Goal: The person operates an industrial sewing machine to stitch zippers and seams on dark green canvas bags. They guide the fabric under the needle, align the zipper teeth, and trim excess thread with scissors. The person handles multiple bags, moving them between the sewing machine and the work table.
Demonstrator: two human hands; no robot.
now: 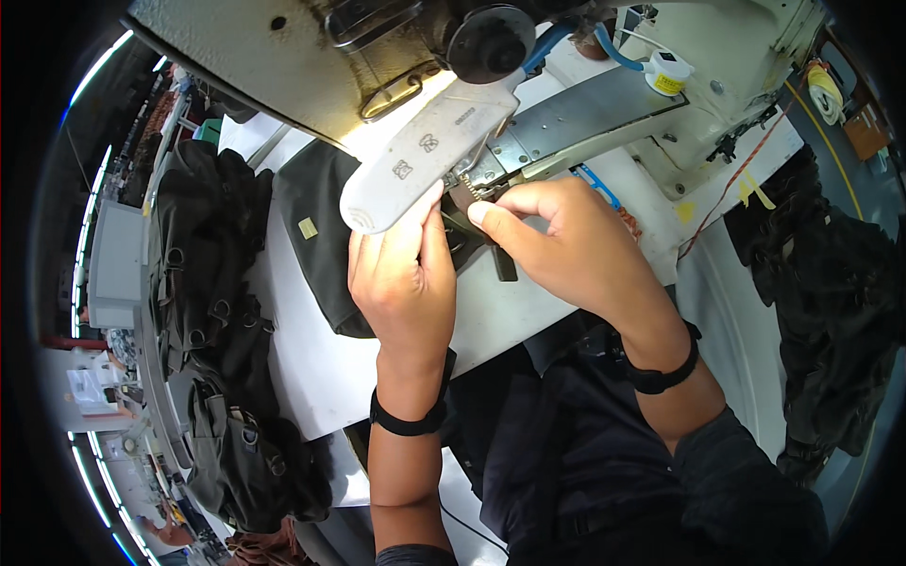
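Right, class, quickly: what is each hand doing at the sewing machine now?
Left hand: closed, pressing dark fabric piece at the needle.
Right hand: pinching the dark strap.

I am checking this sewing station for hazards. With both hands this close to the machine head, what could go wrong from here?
1. Both the left hand and the right hand pinch the dark strap right at the needle area; a fingertip could get caught if the machine runs.
2. The white lamp arm covers part of that spot, so the view of the fingers is likely poor.
3. The pile of black bags crowds the table edge and might slide off.
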